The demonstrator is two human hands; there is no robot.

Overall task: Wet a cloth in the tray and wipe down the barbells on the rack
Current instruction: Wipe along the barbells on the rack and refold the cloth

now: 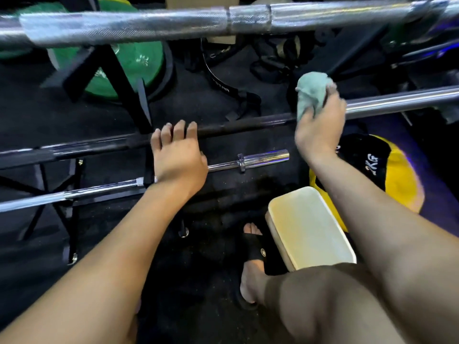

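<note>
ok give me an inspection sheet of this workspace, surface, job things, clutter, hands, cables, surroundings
surface: dark rubber gym floor, a wet-looking patch near the tray.
job's things: pale green cloth on the middle dark-and-chrome barbell; thick chrome barbell above; thinner chrome barbell below; cream rectangular tray on the floor; black steel rack.
clutter: black straps, yellow-and-black weight ball.
grippers: right hand grips the cloth; left hand rests on the middle barbell, fingers over it.
cables: nothing seen.
surroundings: green weight plates, a sandalled foot.
</note>
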